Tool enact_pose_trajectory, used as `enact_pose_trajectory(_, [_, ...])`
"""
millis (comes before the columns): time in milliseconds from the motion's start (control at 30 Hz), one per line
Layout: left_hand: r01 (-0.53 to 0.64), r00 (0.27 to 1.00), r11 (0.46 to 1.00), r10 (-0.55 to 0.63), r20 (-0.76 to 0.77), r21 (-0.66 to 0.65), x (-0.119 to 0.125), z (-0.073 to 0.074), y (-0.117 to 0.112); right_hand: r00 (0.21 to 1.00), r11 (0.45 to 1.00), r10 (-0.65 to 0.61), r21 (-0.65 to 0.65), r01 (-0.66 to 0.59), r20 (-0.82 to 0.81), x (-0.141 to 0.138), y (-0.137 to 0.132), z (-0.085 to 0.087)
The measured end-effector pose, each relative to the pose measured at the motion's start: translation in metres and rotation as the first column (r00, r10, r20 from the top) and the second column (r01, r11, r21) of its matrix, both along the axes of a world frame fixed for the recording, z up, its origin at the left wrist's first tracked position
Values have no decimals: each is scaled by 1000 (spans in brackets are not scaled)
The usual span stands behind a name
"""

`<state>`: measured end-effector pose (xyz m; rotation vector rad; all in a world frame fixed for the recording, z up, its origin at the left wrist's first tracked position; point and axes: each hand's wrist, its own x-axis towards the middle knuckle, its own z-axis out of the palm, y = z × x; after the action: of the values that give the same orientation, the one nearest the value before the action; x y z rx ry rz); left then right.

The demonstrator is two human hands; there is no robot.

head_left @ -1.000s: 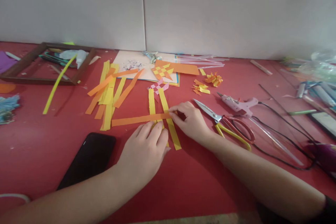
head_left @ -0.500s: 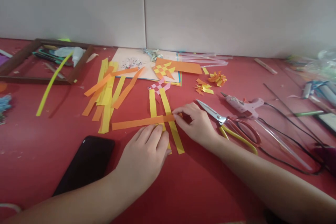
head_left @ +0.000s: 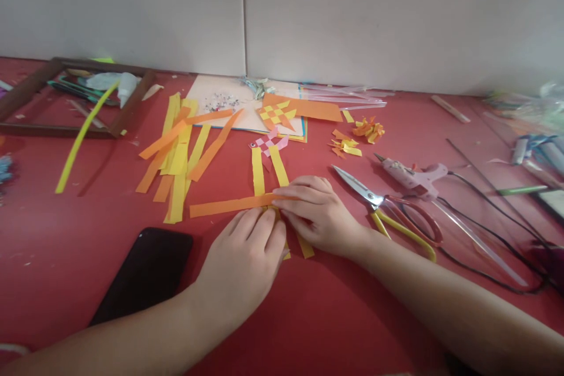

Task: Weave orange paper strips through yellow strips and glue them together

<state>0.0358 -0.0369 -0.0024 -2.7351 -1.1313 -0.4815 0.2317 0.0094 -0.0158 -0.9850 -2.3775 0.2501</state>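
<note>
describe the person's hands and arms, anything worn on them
The left hand and right hand are both bare, and so are the arms up to the edge of the picture; no sleeve shows. No ring, watch, bracelet or glove is visible on either. The nails look short; polish is too small to tell.

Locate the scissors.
In the head view, the scissors lie on the red table right of the right hand, just nearer than the pink glue gun.

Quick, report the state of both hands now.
Left hand: open, flat, fingers pressing the yellow strips.
Right hand: fingers on the orange strip; grip cannot be told.
</note>
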Motion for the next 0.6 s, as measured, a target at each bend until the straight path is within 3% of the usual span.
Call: enact_pose_trajectory(600, [-5,1000,1000,5,5,6,1,-3,-2,1000,1000,-28,7,28,-5,-1,1,-2])
